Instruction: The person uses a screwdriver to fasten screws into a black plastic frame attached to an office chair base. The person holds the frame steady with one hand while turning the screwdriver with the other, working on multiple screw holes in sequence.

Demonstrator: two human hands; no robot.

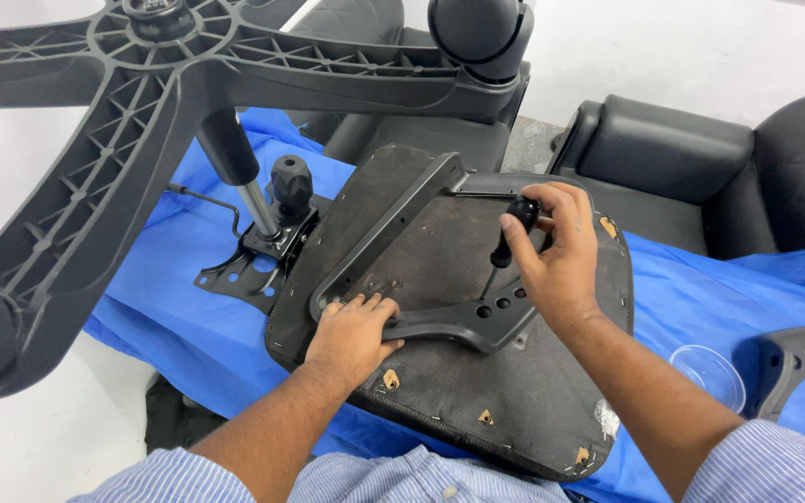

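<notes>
Fastening step in hand, by my reading. Right hand (561,251) clamped on screwdriver (507,244), tip at a hole of the armrest bracket (421,270), which lies on the upturned seat pan (477,391) over the blue-covered surface (701,298). Left hand (354,333), fingers spread flat, presses the bracket's lower bar. Next needs steady downward pressure, shaft upright.

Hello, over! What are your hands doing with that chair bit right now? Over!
Right hand grips screwdriver, tip at armrest bracket holes. Left hand presses bracket on upturned seat. Star base looms alongside, not blocking.
</notes>
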